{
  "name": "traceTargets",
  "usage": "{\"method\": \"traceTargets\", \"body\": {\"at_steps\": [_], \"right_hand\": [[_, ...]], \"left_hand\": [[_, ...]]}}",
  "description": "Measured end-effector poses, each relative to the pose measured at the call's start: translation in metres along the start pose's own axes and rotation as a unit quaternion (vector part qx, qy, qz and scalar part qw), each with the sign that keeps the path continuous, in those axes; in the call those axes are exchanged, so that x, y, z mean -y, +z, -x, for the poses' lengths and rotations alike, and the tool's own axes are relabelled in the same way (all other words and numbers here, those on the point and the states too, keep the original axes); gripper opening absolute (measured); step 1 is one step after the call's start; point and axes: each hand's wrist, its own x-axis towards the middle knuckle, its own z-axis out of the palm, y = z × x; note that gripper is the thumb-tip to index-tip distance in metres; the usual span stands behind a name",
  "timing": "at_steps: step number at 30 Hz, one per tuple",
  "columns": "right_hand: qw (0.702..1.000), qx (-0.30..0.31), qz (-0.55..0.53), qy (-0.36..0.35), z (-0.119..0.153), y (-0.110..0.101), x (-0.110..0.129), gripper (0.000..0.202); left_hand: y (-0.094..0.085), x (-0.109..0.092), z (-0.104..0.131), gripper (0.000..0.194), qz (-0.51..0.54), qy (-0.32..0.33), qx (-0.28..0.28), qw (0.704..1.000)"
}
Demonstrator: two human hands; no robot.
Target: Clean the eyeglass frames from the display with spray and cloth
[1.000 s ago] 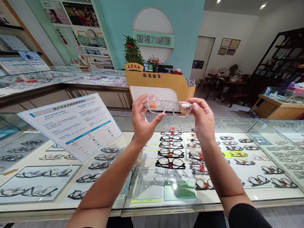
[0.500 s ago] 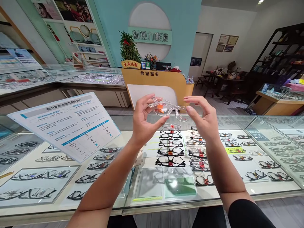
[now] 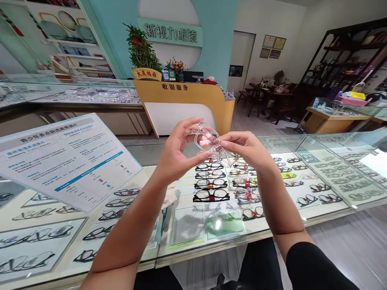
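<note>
Holding a clear eyeglass frame [image 3: 208, 141] at mid-air height, the person works with both hands above a glass display case [image 3: 181, 254]. The left hand [image 3: 178, 151] grasps the frame at its left-hand side, index finger along the top and thumb beneath, the lens framed between them. The right hand [image 3: 246, 149] pinches the same frame with thumb and fingertips near the bridge — the exact contact point is too small to confirm. The position of the temples cannot be made out. An orange-and-white patch [image 3: 205, 141] shows at the lens nearer the left hand; whether it is fixed to the lens cannot be told.

Below the hands, a column of dark-rimmed glasses [image 3: 211, 184] lies in line on the white display surface. Nearer the person are a green panel [image 3: 226, 224] and, just beside it, a pale rectangular panel [image 3: 186, 225]. To the left, a printed sheet [image 3: 69, 157] stands tilted — its support is not visible. Beyond the case, well apart from the hands, is a yellow counter [image 3: 184, 96] bearing a leafy plant [image 3: 140, 50] at its left end.
</note>
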Motion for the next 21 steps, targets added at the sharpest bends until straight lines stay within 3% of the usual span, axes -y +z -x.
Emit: {"method": "traceTargets", "body": {"at_steps": [3,5,7,8,9,11,14,18,21], "right_hand": [[0.998,-0.050,-0.027,-0.010,0.009,0.000,-0.004,0.033],[0.995,-0.097,-0.030,-0.025,0.018,-0.001,-0.007,0.031],[0.989,-0.142,-0.020,-0.031,0.030,0.000,-0.011,0.029],[0.986,-0.164,-0.012,-0.033,0.037,0.001,-0.014,0.028],[0.982,-0.185,-0.002,-0.035,0.044,0.002,-0.016,0.027],[0.972,-0.226,0.027,-0.050,0.059,0.008,-0.022,0.023],[0.946,-0.286,0.120,-0.096,0.082,0.021,-0.030,0.017],[0.889,-0.353,0.247,-0.153,0.106,0.034,-0.039,0.016],[0.868,-0.370,0.292,-0.156,0.120,0.039,-0.046,0.017]], "left_hand": [[0.012,0.001,0.004,0.086,-0.027,0.002,-0.025,0.999],[0.025,-0.002,0.008,0.082,-0.085,0.024,-0.103,0.991],[0.040,-0.011,0.013,0.061,-0.168,0.062,-0.194,0.965],[0.048,-0.018,0.015,0.045,-0.201,0.078,-0.210,0.954],[0.056,-0.024,0.018,0.028,-0.220,0.084,-0.197,0.952],[0.071,-0.038,0.024,0.006,-0.208,0.053,-0.112,0.970],[0.093,-0.052,0.034,0.020,-0.133,-0.064,-0.004,0.989],[0.113,-0.058,0.047,0.027,-0.067,-0.195,-0.012,0.978],[0.123,-0.060,0.054,0.034,-0.026,-0.271,-0.036,0.962]]}}
